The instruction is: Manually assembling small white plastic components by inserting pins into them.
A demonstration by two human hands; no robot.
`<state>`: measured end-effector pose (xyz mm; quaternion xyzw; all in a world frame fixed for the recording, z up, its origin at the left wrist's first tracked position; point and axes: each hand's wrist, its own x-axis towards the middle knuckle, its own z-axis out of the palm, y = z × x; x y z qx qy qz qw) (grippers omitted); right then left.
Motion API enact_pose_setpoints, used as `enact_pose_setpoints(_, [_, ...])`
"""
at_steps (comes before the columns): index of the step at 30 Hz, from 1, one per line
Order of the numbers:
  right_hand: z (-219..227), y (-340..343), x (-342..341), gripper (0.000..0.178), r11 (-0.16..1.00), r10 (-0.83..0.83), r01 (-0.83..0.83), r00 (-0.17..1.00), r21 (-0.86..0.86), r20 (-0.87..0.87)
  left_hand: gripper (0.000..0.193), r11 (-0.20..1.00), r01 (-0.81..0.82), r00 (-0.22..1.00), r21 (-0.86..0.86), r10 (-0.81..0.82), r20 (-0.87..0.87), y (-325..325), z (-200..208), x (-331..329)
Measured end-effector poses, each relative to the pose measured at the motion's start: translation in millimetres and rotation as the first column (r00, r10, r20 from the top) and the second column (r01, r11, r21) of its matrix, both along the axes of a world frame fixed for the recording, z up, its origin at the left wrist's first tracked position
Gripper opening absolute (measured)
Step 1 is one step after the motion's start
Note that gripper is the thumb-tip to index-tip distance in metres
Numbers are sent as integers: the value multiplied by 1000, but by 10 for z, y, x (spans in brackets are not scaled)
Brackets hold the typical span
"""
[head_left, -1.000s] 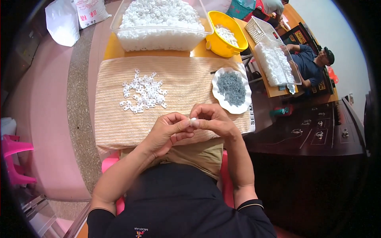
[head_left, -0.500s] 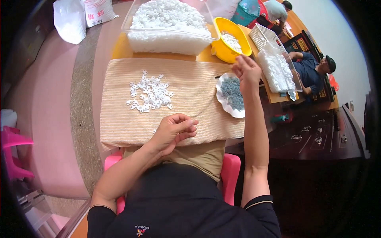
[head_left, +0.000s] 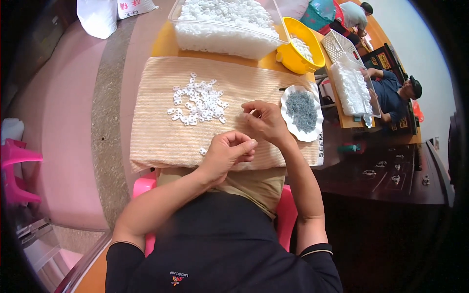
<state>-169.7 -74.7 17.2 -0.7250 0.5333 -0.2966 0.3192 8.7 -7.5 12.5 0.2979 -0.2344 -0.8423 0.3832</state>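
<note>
My left hand (head_left: 228, 154) is above the front part of the striped cloth (head_left: 156, 141), thumb and forefinger pinched together. What lies between those fingertips is too small to make out. Just beyond it, my right hand (head_left: 268, 124) has its fingers curved and a gap between thumb and forefinger; I see nothing plainly held there. A loose pile of small white plastic pieces with dark holes (head_left: 200, 102) is spread on the cloth, left of my right hand. One single white piece (head_left: 202, 151) lies beside my left hand. On the right, a white scalloped dish (head_left: 317, 110) holds many thin grey-blue bits (head_left: 300, 112).
A clear bin (head_left: 224, 41) full of white pieces stands at the back, beside a yellow basin (head_left: 312, 65) with more. Farther right, another clear container (head_left: 354, 93) and a white perforated basket (head_left: 339, 46) sit near a seated person (head_left: 388, 93). A dark wooden surface (head_left: 371, 166) lies right.
My right hand has come down and left from near the yellow basin to beside my left hand. The left hand stays pinched. The whole view has shifted slightly.
</note>
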Motion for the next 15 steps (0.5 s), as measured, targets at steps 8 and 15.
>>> enact_pose_setpoints(8, [32, -52, 362, 21, 957, 27, -109, 956, -268, -291, 11, 995, -93, 995, -46, 94, 29, 70, -5, -44])
enact_pose_setpoints(15, [82, -127, 521, 13, 977, -1, -96, 892, -191, -452, 11, 990, -138, 990, -32, 139, 27, 55, -1, -33])
